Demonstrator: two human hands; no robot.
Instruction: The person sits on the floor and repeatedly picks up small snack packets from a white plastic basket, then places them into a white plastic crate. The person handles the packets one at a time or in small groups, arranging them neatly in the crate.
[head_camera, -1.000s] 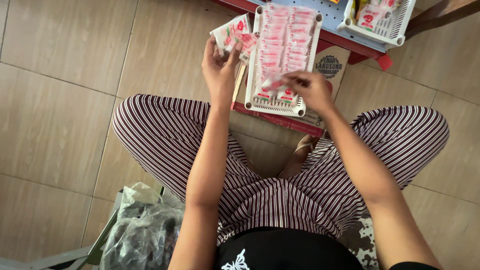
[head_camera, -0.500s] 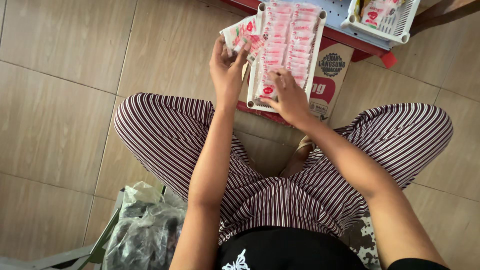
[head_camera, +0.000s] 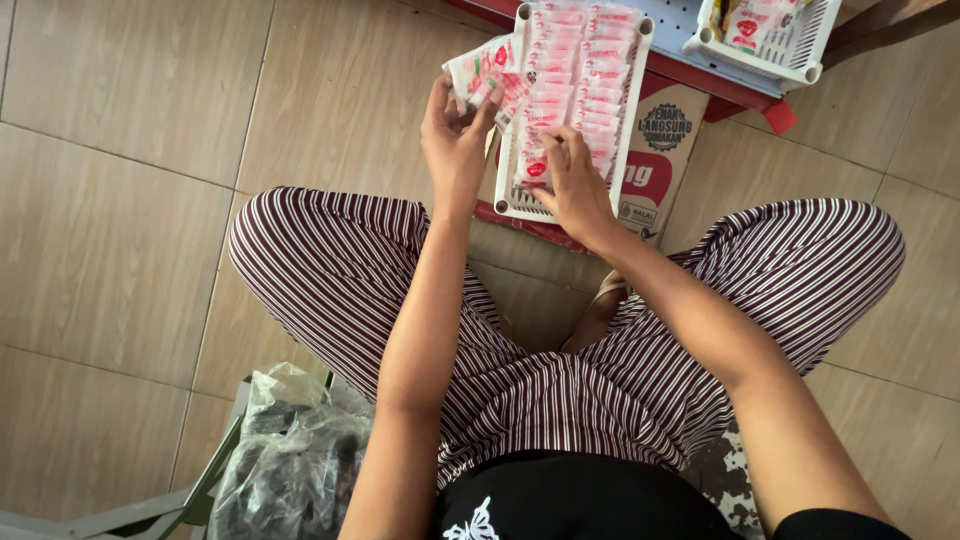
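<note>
Above lap, left hand (head_camera: 455, 140) pinches fan of red-white plastic sachets (head_camera: 487, 70); loose hold may spill them. Right hand (head_camera: 570, 185) fingers pressed on sachet rows in white slotted plastic tray (head_camera: 507, 200), grip unclear; may disorder rows.

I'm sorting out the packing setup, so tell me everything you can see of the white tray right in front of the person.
The white tray is a long rectangular basket of what looks like plastic, with slotted walls and rounded corners. It lies flat, its far end running out of view. Two neat rows of small red-and-white sachets fill it. It rests on a printed cardboard box beside the tiled floor. The right hand presses on the sachets at its near end; the left hand holds a fan of sachets beside its left wall.
</note>
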